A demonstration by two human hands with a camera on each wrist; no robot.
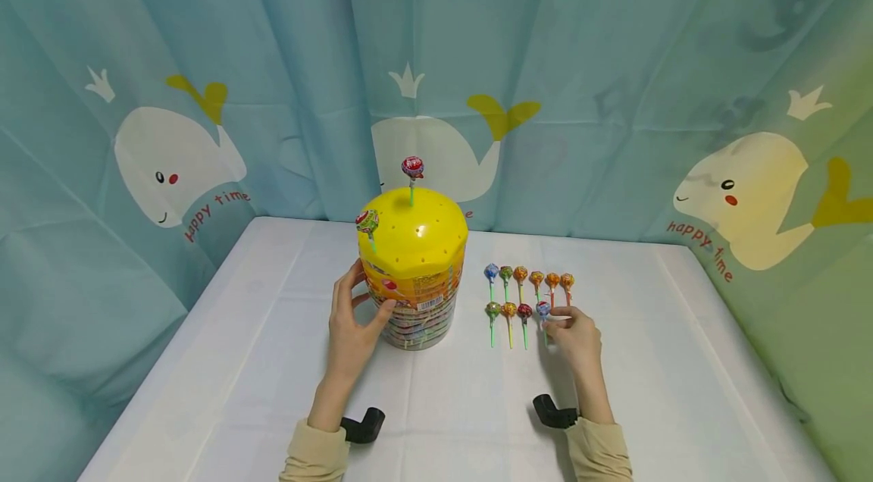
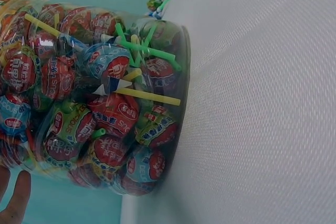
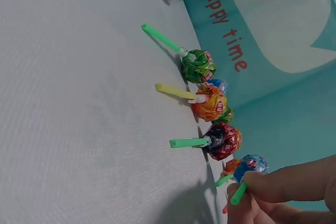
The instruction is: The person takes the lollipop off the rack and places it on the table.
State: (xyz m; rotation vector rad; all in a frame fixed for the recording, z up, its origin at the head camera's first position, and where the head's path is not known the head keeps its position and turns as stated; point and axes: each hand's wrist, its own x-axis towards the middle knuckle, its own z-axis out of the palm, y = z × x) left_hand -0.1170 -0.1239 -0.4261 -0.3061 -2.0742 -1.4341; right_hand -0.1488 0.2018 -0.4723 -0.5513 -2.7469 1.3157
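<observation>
A clear plastic jar point(image 1: 417, 319) of wrapped lollipops with a yellow domed lid point(image 1: 423, 228) stands upright on the table. My left hand point(image 1: 351, 327) holds its left side, thumb in front and fingers behind. Two lollipops are stuck upright in the lid, one with a red wrapper point(image 1: 412, 167) at the back, one green and red point(image 1: 367, 221) at the left. With thumb and fingers my right hand point(image 1: 576, 334) pinches the green stick of a blue lollipop point(image 3: 252, 166), at the right end of the front row of lollipops. Loose lollipops fill the jar point(image 2: 105, 98).
Beside the jar, lollipops lie in two rows; the front one includes a green point(image 1: 493, 309), an orange point(image 1: 508, 310) and a dark red lollipop point(image 1: 524, 311). A blue lollipop point(image 1: 492, 271) starts the back row. The white table point(image 1: 273, 300) meets a blue curtain point(image 1: 300, 88).
</observation>
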